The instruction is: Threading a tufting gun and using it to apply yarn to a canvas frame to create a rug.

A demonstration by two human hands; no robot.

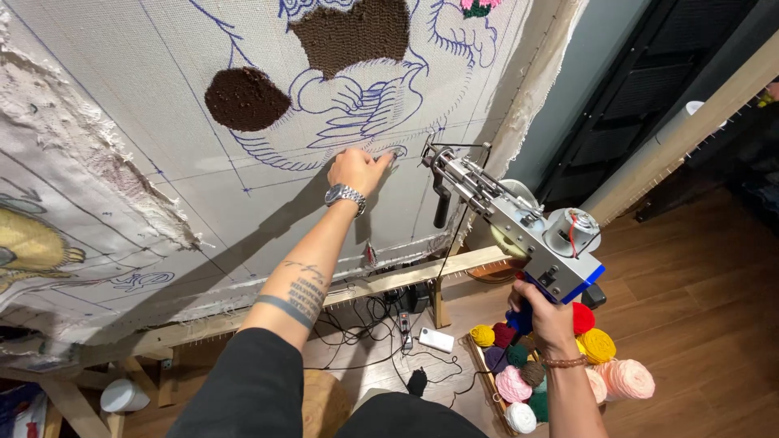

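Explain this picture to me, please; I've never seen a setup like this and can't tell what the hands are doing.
The single picture comes from a camera on the person's head, looking at their own hands. In front hangs a pale cloth stretched on a wooden frame, with blue drawn outlines and two filled brown patches. The left hand, with a wristwatch, presses on the cloth. The right hand grips the blue handle of a metal tufting gun, its tip near the cloth. Below on the wooden floor sits a crate of coloured yarn balls, beside cables.
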